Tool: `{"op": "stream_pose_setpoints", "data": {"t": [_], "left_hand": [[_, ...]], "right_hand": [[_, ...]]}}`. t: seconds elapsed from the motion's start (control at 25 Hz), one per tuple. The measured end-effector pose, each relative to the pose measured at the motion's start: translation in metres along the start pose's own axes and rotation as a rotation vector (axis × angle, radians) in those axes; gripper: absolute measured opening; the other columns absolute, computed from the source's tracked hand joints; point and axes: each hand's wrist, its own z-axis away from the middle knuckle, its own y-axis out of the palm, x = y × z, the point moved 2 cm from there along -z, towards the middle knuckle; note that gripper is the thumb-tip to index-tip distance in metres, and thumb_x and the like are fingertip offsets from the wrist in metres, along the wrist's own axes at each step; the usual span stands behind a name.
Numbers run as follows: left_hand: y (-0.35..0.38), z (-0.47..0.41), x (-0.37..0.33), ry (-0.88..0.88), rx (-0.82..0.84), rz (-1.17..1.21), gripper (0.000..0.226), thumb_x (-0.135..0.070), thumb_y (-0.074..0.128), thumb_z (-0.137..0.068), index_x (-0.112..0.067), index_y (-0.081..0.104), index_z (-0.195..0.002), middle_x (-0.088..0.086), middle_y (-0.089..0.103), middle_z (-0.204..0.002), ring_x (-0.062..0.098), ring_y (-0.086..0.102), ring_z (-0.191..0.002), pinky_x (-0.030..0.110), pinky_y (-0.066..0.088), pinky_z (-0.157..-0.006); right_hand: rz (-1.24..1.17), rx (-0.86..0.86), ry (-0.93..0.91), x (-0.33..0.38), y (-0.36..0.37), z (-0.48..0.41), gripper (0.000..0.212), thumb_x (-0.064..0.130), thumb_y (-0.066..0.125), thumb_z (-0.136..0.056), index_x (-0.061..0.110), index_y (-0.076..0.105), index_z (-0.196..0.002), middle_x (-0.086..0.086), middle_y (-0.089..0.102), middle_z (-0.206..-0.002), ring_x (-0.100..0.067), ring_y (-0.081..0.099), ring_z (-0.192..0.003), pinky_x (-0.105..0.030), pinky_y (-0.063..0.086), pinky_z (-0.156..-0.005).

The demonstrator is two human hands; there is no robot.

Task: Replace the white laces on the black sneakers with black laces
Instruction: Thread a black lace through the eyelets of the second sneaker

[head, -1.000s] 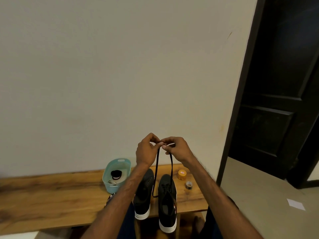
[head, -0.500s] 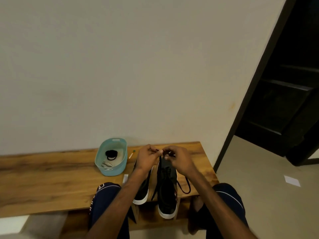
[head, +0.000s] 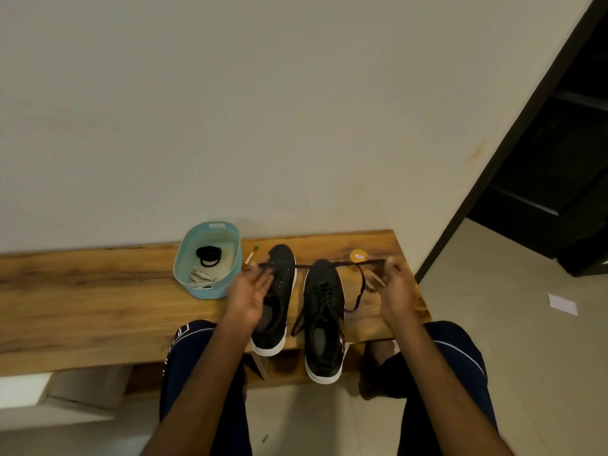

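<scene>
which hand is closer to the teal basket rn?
Left. The left hand is just right of the teal basket, almost at its wall. The right hand is far across, beyond the laced sneaker. Each pinches the black lace stretched between them.

Two shoes [head: 283,281] [head: 324,311]. Two hands [head: 250,294] [head: 394,294]. Two black laces [head: 306,266] [head: 209,255]. One blue tub [head: 210,292]. One orange lid [head: 358,256]. One pen [head: 250,255]. One desk [head: 98,291]. One paper [head: 562,303] on the floor.
</scene>
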Motion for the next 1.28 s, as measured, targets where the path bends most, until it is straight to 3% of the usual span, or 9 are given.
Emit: {"op": "stream_pose_setpoints", "data": {"t": [0.08,0.16,0.28,0.36,0.44,0.72,0.92,1.16,1.28], "left_hand": [[-0.015,-0.007,-0.015,0.038,-0.104,0.193,0.022,-0.021,0.044,-0.105,-0.008,0.057,-0.092,0.004,0.069,-0.074,0.017,0.067,-0.078,0.033,0.054,-0.085],[-0.025,-0.010,-0.023,0.141,-0.217,0.087,0.019,-0.023,0.046,-0.104,-0.012,0.054,-0.091,-0.003,0.054,-0.064,0.009,0.051,-0.055,0.022,0.047,-0.054],[-0.026,-0.001,-0.016,0.526,-0.199,-0.858,0.014,-0.029,0.052,-0.102,-0.018,0.055,-0.110,-0.007,0.057,-0.086,0.012,0.056,-0.074,0.023,0.042,-0.059],[-0.016,0.005,0.017,0.690,0.079,-1.561,0.026,-0.036,0.054,-0.099,-0.026,0.052,-0.122,-0.006,0.059,-0.106,0.015,0.061,-0.094,0.032,0.052,-0.073],[-0.006,0.011,0.049,0.643,0.249,-1.894,0.038,-0.046,0.051,-0.098,-0.028,0.047,-0.132,-0.002,0.055,-0.120,0.018,0.057,-0.108,0.037,0.052,-0.085],[-0.021,0.009,0.069,0.260,0.462,-2.291,0.048,-0.050,0.070,-0.083,-0.022,0.055,-0.119,0.000,0.063,-0.114,0.019,0.059,-0.107,0.036,0.048,-0.090],[-0.023,0.013,0.052,0.251,0.336,-2.011,0.012,-0.033,0.059,-0.096,-0.026,0.068,-0.100,-0.009,0.066,-0.087,0.009,0.064,-0.084,0.032,0.053,-0.083],[-0.029,0.004,0.007,0.529,-0.116,-2.036,0.018,-0.034,0.049,-0.102,-0.023,0.060,-0.109,-0.002,0.061,-0.093,0.013,0.059,-0.087,0.027,0.046,-0.071],[-0.029,0.006,0.030,0.475,-0.061,-2.221,0.028,-0.035,0.051,-0.100,-0.024,0.055,-0.126,0.003,0.051,-0.128,0.016,0.050,-0.113,0.030,0.047,-0.089]], "right_hand": [[-0.443,-0.161,0.181,0.006,-0.027,-0.010,0.025,0.020,0.037,-0.107,0.011,0.059,-0.101,-0.011,0.071,-0.092,-0.022,0.071,-0.085,-0.037,0.057,-0.077],[-0.556,-0.248,0.215,0.009,-0.044,-0.015,0.025,0.017,0.036,-0.107,0.013,0.055,-0.091,-0.005,0.060,-0.072,-0.014,0.059,-0.061,-0.029,0.056,-0.062],[0.120,-0.199,0.076,0.003,-0.049,-0.006,0.015,0.018,0.051,-0.102,0.015,0.064,-0.095,0.004,0.056,-0.072,-0.008,0.047,-0.056,-0.019,0.039,-0.047],[0.754,0.062,-0.146,-0.014,-0.039,0.006,0.010,0.020,0.060,-0.098,0.018,0.069,-0.104,0.010,0.064,-0.091,-0.005,0.058,-0.078,-0.020,0.046,-0.063],[1.036,0.362,-0.214,-0.038,-0.024,0.020,0.010,0.025,0.063,-0.096,0.022,0.067,-0.105,0.010,0.064,-0.102,-0.008,0.061,-0.091,-0.026,0.052,-0.076],[1.463,0.649,-0.073,-0.068,-0.031,0.045,0.047,0.055,0.070,-0.080,0.031,0.044,-0.112,0.008,0.064,-0.102,-0.012,0.062,-0.087,-0.032,0.046,-0.067],[1.360,0.694,-0.043,-0.051,-0.034,0.044,0.012,0.035,0.074,-0.086,0.033,0.062,-0.086,0.012,0.067,-0.084,-0.005,0.062,-0.078,-0.037,0.055,-0.076],[1.512,-0.042,-0.333,-0.005,-0.058,0.004,0.012,0.037,0.059,-0.096,0.027,0.060,-0.091,0.005,0.065,-0.082,-0.013,0.055,-0.068,-0.027,0.039,-0.057],[1.752,0.098,-0.215,-0.027,-0.053,-0.002,0.014,0.032,0.054,-0.097,0.022,0.064,-0.098,0.001,0.069,-0.100,-0.016,0.060,-0.083,-0.029,0.049,-0.068]]}}
